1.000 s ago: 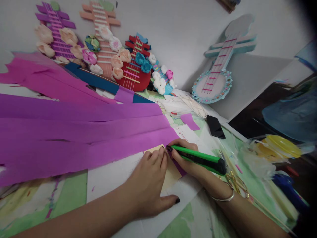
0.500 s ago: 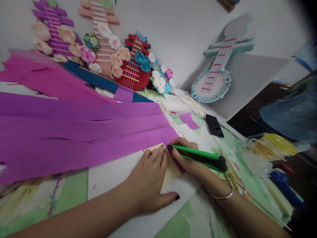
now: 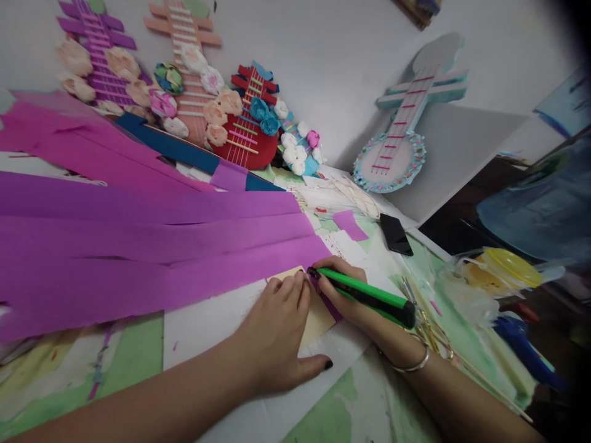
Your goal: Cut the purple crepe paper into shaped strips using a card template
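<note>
My left hand (image 3: pixel 281 332) lies flat, thumb spread, pressing a pale yellow card (image 3: pixel 318 320) down at the corner of a large purple paper sheet (image 3: pixel 221 246). My right hand (image 3: pixel 344 286) is closed around a green and black box cutter (image 3: pixel 369 292). The cutter's front end meets the purple paper close beside the card's upper right edge, near my left fingertips. Its blade tip is too small to make out. A strip of purple shows along the card's right side. White paper (image 3: pixel 203 332) lies beneath.
Scissors (image 3: pixel 429 326) with gold handles lie right of my right wrist, near a blue glue gun (image 3: pixel 526 351) and a yellow-lidded container (image 3: pixel 503 271). A black phone (image 3: pixel 396 234) and a purple scrap (image 3: pixel 349 225) lie beyond my hands. Decorated paper instruments (image 3: pixel 252 132) lean against the wall.
The whole view has shifted slightly, with things on the right appearing further left. Both hands, the card and the box cutter keep nearly the same places relative to each other.
</note>
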Available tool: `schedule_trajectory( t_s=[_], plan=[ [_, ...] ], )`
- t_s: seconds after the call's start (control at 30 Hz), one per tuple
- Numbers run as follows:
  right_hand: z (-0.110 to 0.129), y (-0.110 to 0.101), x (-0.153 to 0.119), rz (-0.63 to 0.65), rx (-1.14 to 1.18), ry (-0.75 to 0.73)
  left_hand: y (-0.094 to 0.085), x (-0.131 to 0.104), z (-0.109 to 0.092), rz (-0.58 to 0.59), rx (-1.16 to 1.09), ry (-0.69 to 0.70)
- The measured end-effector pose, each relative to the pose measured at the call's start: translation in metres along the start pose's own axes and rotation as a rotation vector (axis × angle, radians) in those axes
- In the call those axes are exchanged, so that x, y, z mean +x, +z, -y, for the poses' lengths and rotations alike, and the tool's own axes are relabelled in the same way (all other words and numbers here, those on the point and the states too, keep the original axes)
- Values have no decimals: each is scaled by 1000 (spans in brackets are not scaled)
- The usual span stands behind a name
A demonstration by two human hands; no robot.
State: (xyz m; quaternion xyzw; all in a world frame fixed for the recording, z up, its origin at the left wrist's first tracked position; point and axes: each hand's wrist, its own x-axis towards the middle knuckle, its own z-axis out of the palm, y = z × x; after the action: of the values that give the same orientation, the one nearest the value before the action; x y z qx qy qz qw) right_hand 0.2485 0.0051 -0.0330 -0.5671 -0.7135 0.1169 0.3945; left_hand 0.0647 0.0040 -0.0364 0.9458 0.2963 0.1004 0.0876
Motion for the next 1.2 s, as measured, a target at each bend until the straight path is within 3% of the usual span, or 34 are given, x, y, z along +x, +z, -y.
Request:
schedule_trajectory(
  t_s=[0.73, 1.2],
  plan=[
    [-7, -5, -11, 97, 85, -16, 0, 0, -1, -9, 12, -1],
    [-3, -7, -16, 79, 45, 2, -1, -1, -2, -59, 33, 22]
  ],
)
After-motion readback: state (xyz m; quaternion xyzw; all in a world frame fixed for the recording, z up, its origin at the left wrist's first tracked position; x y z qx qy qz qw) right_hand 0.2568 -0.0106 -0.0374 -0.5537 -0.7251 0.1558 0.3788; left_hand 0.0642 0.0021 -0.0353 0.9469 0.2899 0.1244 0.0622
